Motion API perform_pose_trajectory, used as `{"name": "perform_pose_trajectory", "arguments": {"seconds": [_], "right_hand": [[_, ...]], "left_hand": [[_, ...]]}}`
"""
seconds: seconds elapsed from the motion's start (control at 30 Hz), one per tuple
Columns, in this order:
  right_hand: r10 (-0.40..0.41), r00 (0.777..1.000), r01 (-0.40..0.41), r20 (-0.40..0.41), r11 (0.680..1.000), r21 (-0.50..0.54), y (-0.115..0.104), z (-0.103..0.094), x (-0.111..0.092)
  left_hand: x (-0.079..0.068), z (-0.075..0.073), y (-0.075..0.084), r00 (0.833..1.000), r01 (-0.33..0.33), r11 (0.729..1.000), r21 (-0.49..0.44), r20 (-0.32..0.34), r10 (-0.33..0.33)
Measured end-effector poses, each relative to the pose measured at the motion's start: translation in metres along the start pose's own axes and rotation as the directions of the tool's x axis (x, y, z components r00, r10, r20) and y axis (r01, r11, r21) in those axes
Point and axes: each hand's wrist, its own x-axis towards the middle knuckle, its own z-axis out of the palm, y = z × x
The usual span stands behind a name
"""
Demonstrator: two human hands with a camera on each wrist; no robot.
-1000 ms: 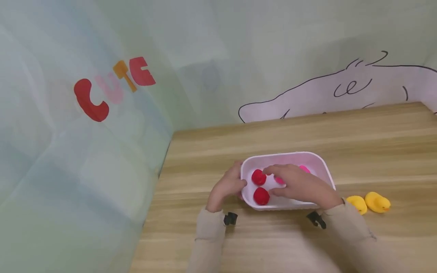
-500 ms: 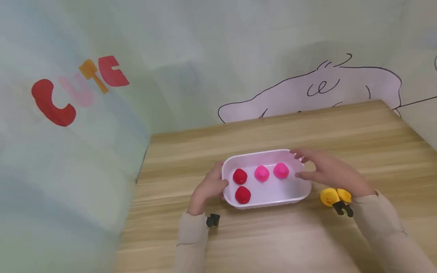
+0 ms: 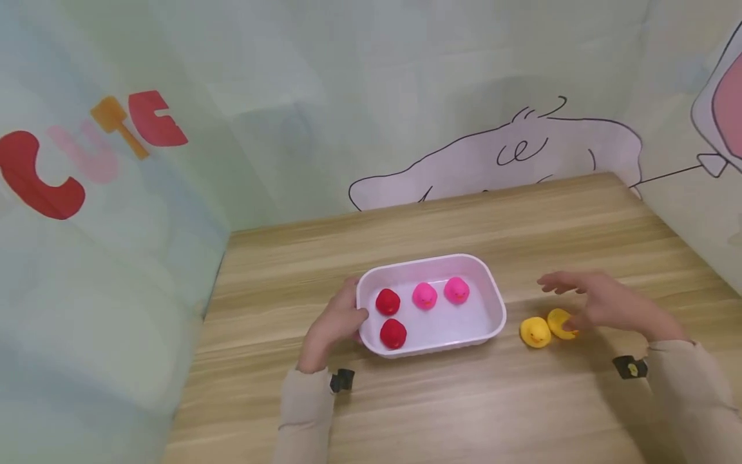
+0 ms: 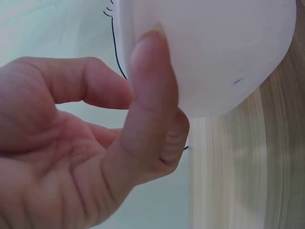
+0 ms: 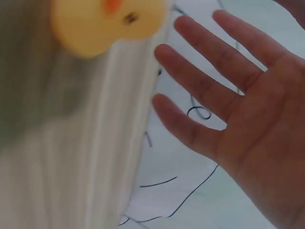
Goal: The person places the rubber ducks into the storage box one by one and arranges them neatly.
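A white plastic tub [image 3: 443, 327] sits on the wooden table with its left end gripped by my left hand [image 3: 335, 322]. In the left wrist view, the thumb [image 4: 152, 81] presses the wall near the rim and the other fingers curl behind. Inside lie two red rubber ducks [image 3: 393, 333] on the left and two pink rubber ducks [image 3: 425, 296] nearer the back. To the right of the tub stand two yellow rubber ducks [image 3: 534, 332] side by side. My right hand [image 3: 614, 308] hovers by the right-hand one, its fingers spread and holding nothing; its thumb overlaps that duck in the head view.
The wooden table [image 3: 406, 412] meets a patterned wall covering [image 3: 278, 161] at the back, left and right. Coloured letters are on the left wall, and a line-drawn animal is on the back one. A dark wrist device [image 3: 630, 367] shows below the right hand.
My right hand has come out of the tub, off to the right, and is now beside the yellow rubber ducks. The left hand keeps its grip on the tub. The head view has turned right.
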Motion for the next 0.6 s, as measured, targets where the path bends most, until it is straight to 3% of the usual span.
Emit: {"name": "perform_pose_trajectory", "arguments": {"seconds": [0.17,0.6], "right_hand": [[0.029,0.997,-0.031,0.078,0.999,0.022,0.017,0.001,-0.012],[0.008,0.995,-0.009,0.104,1.000,0.012,0.032,0.013,-0.009]], "left_hand": [[-0.001,-0.002,0.002,1.000,0.002,1.000,0.009,0.000,-0.002],[0.000,-0.001,0.001,1.000,-0.031,0.999,0.018,0.000,0.031]]}}
